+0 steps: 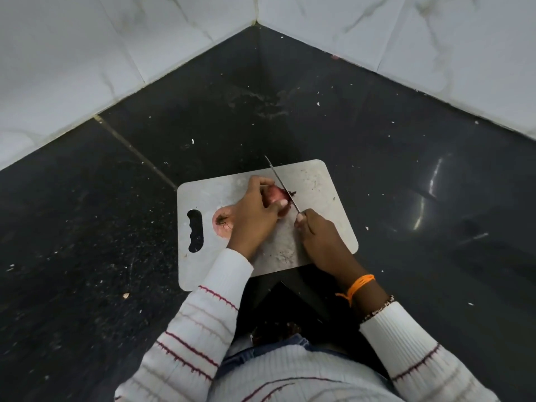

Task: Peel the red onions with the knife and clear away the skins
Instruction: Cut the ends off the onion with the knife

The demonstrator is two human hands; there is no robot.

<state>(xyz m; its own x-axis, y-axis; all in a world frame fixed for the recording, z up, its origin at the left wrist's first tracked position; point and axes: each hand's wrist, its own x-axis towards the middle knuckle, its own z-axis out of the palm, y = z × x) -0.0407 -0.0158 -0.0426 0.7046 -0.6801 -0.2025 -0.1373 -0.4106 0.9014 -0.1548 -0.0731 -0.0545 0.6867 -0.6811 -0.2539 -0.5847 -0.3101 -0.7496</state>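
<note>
**Red onion under the blade — trimming cut in hand, skins not yet cleared**

On the pale grey rectangular plastic cutting board (316, 198), which lies on a black polished stone counter (406, 175) set into a corner of white marbled tile walls (435, 39), the person's left hand (255, 216) is curled over a round red onion (277, 197), fingers and thumb gripping it against the board. The right hand (316, 236) is wrapped round the handle of a slim steel-bladed kitchen knife (282, 185); the handle itself is hidden inside the fist. The blade crosses the onion's right end, where a dark tuft (291, 193) sits just beside the edge. The two hands are close but not touching.

A second round onion (222, 224) rests on the board near the handle slot (195, 230), its rooty end facing up; it looks paler, though whether it is fully peeled cannot be told.

Judgement: the step in hand appears to be taking off an end before stripping the skin. The onion is firm and light, yet round and dry-skinned — liable to roll or slip under sideways blade pressure. Hold is best taken across its widest part, fingertips tucked back from the cutting line. The thumb lies near the blade; that is the chief hazard. The outer skin is brittle and will likely flake and scatter.
</note>
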